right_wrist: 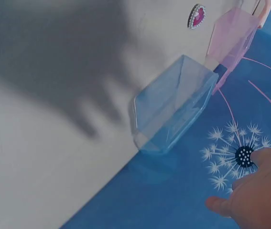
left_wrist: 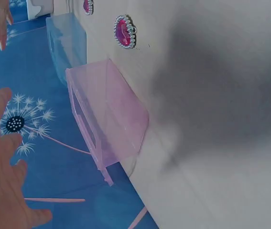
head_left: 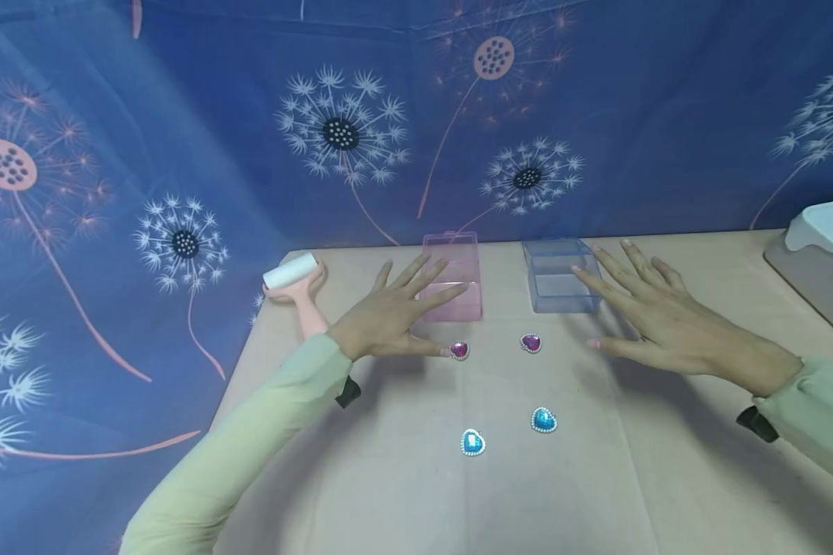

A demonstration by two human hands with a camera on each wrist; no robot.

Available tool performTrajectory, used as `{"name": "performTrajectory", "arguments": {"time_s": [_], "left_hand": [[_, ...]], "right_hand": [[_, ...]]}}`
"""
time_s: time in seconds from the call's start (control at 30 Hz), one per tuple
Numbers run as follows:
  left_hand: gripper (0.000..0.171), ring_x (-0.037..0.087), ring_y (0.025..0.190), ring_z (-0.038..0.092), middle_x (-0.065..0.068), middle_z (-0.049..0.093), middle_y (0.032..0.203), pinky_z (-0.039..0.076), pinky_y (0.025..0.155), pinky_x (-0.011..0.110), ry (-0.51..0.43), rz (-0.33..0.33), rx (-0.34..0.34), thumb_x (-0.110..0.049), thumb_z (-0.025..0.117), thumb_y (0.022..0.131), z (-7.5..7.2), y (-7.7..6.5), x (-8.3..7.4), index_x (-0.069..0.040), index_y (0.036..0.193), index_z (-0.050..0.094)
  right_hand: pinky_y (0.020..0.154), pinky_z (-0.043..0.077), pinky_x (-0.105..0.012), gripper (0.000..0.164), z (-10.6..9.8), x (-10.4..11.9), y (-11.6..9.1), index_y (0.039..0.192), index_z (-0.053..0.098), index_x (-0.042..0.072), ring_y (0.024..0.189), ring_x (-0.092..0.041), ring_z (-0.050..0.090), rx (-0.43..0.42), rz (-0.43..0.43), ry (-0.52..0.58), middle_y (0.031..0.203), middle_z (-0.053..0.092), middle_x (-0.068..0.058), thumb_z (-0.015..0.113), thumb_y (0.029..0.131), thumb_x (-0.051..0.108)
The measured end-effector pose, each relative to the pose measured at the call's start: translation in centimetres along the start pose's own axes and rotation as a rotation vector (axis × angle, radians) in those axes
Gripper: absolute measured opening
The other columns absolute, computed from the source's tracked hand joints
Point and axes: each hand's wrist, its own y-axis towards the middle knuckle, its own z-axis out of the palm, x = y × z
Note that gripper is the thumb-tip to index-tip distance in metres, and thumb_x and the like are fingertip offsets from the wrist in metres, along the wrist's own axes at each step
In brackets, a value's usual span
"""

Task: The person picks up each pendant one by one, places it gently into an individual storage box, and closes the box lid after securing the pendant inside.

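My left hand point(head_left: 392, 312) is spread above the table in front of the clear pink box point(head_left: 451, 301), holding nothing. Its thumb tip overlaps one pink heart-shaped gem point(head_left: 460, 351) in the head view; contact cannot be told. Over to the right, my right hand point(head_left: 666, 324) hovers with fingers apart beside the clear blue box point(head_left: 562, 297). A second pink heart gem point(head_left: 531, 343) lies between the hands. Closer to me are two blue heart gems point(head_left: 473, 442), point(head_left: 544, 420) with silvery beaded rims. In the left wrist view the pink box point(left_wrist: 111, 112) stands with its lid raised.
A pink-handled lint roller point(head_left: 295, 285) with a white roll lies at the table's left edge, partly behind my left hand. At the far right stands a grey and white container point(head_left: 822, 254). A blue dandelion-print cloth point(head_left: 416, 116) hangs along the back and left.
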Motion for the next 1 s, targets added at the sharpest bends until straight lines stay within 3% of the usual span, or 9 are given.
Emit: {"name": "performTrajectory", "arguments": {"time_s": [0.13,0.23,0.4,0.5,0.67,1.0], "left_hand": [[0.089,0.021,0.151,-0.01,-0.003,-0.006,0.164,0.007,0.116,0.068,-0.026,-0.024,-0.019,-0.073,0.052,0.083,0.3,0.1,0.1,-0.038,0.154,0.011],[0.089,0.021,0.152,-0.004,-0.001,-0.001,0.164,0.009,0.118,0.064,-0.097,-0.065,-0.058,-0.067,0.054,0.086,0.7,0.2,0.5,-0.035,0.155,0.008],[0.091,0.026,0.151,0.013,0.004,0.012,0.164,0.019,0.118,0.059,-0.329,-0.173,-0.16,-0.048,0.071,0.084,1.9,0.6,1.5,-0.025,0.155,0.019],[0.094,0.029,0.149,0.019,0.005,0.016,0.163,0.022,0.117,0.059,-0.472,-0.266,-0.196,-0.038,0.078,0.079,2.8,1.0,2.2,-0.026,0.154,0.023],[0.095,0.033,0.147,0.026,0.008,0.021,0.161,0.023,0.117,0.057,-0.596,-0.372,-0.227,-0.033,0.082,0.076,4.4,1.4,3.2,-0.028,0.153,0.027],[0.095,0.025,0.145,0.03,0.004,0.033,0.157,0.026,0.119,0.044,-0.779,-0.412,-0.295,-0.03,0.085,0.074,6.9,2.8,3.6,-0.018,0.151,0.032]], "right_hand": [[0.115,-0.001,-0.069,0.089,0.6,0.4,0.4,0.156,0.017,0.023,0.149,-0.033,-0.013,-0.013,0.011,0.073,0.164,-0.004,-0.005,0.069,0.085,0.037],[0.115,0.005,-0.069,0.089,1.3,1.0,1.0,0.155,0.019,0.023,0.15,-0.033,-0.008,-0.028,0.036,0.164,0.164,0.0,-0.005,0.072,0.084,0.032],[0.115,0.018,-0.065,0.086,3.1,2.9,2.2,0.154,0.025,0.02,0.151,-0.033,0.008,-0.041,0.073,0.268,0.163,0.014,-0.008,0.074,0.084,0.03],[0.113,0.025,-0.064,0.083,4.2,4.1,3.2,0.153,0.027,0.018,0.148,-0.037,0.019,-0.026,0.053,0.278,0.161,0.021,-0.011,0.072,0.086,0.032],[0.112,0.031,-0.06,0.081,5.9,5.9,5.2,0.152,0.031,0.012,0.145,-0.037,0.028,0.035,0.006,0.309,0.158,0.028,-0.014,0.072,0.086,0.038],[0.114,0.035,-0.048,0.077,9.6,7.8,8.9,0.145,0.039,0.0,0.137,-0.033,0.043,0.138,-0.047,0.444,0.147,0.046,-0.018,0.075,0.083,0.029]]}}
